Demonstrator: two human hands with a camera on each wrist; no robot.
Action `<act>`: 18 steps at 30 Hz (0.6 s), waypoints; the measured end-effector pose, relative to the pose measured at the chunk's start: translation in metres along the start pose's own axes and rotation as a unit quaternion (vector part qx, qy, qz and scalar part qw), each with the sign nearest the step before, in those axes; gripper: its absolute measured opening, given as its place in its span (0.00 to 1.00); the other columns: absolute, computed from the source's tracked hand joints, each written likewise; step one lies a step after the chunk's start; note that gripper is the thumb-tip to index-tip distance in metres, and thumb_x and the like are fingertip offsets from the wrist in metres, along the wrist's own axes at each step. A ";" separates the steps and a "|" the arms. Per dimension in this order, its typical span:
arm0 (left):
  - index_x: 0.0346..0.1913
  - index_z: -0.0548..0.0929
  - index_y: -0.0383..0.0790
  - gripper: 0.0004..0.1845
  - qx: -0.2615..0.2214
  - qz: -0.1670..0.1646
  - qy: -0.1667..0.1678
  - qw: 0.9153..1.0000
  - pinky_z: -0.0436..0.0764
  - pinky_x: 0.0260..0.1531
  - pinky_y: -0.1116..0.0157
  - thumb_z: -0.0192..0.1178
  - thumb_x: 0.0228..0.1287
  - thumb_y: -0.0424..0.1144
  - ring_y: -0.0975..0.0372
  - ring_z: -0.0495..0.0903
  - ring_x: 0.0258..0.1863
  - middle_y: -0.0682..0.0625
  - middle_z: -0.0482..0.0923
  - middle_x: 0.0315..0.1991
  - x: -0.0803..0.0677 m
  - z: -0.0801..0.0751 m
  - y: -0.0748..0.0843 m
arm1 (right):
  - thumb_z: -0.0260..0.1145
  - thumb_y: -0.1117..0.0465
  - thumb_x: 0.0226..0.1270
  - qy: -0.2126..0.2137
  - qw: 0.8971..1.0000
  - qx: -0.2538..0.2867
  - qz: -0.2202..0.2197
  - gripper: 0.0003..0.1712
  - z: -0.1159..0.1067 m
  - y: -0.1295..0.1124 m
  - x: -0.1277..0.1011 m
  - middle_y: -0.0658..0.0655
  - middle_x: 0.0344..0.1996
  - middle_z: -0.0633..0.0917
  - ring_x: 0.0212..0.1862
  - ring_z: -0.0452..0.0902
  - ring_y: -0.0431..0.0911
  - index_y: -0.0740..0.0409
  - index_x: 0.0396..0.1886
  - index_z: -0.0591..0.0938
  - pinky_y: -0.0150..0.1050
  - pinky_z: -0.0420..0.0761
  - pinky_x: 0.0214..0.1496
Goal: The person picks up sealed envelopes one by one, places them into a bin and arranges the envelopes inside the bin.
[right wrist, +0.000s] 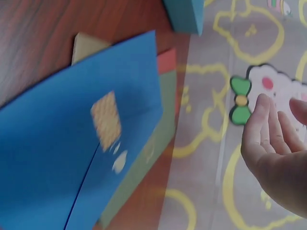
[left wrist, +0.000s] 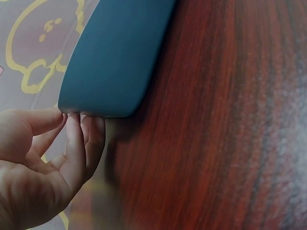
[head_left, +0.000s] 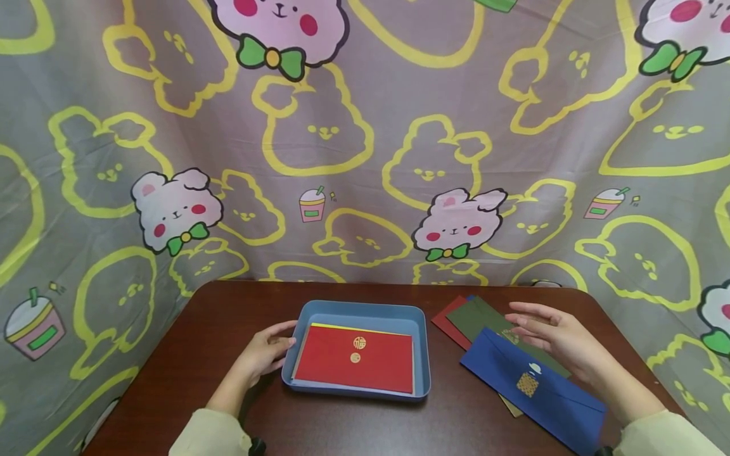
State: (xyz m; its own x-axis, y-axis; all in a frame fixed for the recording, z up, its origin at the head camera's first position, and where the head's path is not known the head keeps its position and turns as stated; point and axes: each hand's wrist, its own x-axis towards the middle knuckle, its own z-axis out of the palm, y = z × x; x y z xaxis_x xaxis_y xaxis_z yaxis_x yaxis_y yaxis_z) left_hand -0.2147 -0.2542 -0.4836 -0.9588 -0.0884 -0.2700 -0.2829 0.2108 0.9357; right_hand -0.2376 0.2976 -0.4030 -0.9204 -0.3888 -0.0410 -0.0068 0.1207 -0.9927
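On the table a blue-grey tray [head_left: 427, 354] holds a stack of envelopes, a red envelope [head_left: 376, 362] with gold marks on top and a yellow edge [head_left: 331, 327] peeking out behind. My left hand [head_left: 263, 352] touches the tray's left side; its fingertips rest against the outer wall [left wrist: 110, 67] near the rim. Over the right-hand pile my right hand [head_left: 556, 332] hovers with loosely bent fingers and nothing in them. Topmost there is a dark blue envelope [head_left: 559, 399], over a green envelope [head_left: 476, 316]. A red envelope [head_left: 447, 316] and a beige corner [head_left: 511, 406] show underneath, mostly hidden.
The brown wooden table [head_left: 217, 316] carries both stacks. A cartoon-patterned curtain [head_left: 365, 190] hangs behind the table and along its sides. In the right wrist view the tray's corner [right wrist: 187, 17] appears beyond the pile.
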 end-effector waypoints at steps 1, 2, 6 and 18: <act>0.72 0.73 0.37 0.25 0.000 0.000 0.000 1.000 0.86 0.45 0.55 0.61 0.75 0.34 0.54 0.84 0.44 0.39 0.83 0.50 0.000 0.000 0.000 | 0.56 0.64 0.82 0.005 1.000 -0.010 0.001 0.18 -0.004 0.002 -0.003 0.42 0.52 0.86 0.52 0.84 0.38 0.38 0.60 0.81 0.33 0.82 0.53; 0.72 0.73 0.37 0.25 -0.001 0.000 0.000 1.000 0.86 0.45 0.55 0.61 0.75 0.34 0.54 0.84 0.44 0.39 0.83 0.50 0.000 0.000 0.000 | 0.58 0.64 0.81 0.015 1.000 -0.022 0.003 0.18 -0.008 0.003 -0.005 0.42 0.51 0.87 0.52 0.84 0.38 0.41 0.61 0.81 0.33 0.82 0.52; 0.72 0.73 0.37 0.25 -0.001 0.002 0.000 1.000 0.86 0.44 0.57 0.61 0.75 0.34 0.55 0.84 0.44 0.39 0.83 0.50 0.000 0.000 -0.001 | 0.63 0.63 0.77 0.050 0.995 -0.089 0.008 0.19 -0.021 0.008 -0.016 0.42 0.50 0.87 0.49 0.85 0.37 0.51 0.64 0.80 0.34 0.83 0.49; 0.72 0.72 0.36 0.26 -0.008 0.004 -0.011 1.000 0.86 0.43 0.58 0.60 0.75 0.34 0.54 0.84 0.45 0.37 0.83 0.51 -0.001 0.000 0.000 | 0.66 0.59 0.76 0.066 0.978 -0.176 0.088 0.23 -0.050 0.031 -0.044 0.60 0.51 0.88 0.46 0.85 0.37 0.67 0.64 0.79 0.39 0.85 0.45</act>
State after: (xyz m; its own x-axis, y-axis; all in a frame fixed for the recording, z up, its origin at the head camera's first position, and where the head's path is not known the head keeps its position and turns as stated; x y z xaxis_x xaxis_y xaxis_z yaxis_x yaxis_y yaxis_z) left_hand -0.2141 -0.2539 -0.4831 -0.9612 -0.0662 -0.2679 -0.2757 0.1959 0.9411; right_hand -0.2169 0.3638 -0.4268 -0.9616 -0.2156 -0.1699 0.0439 0.4905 -0.8704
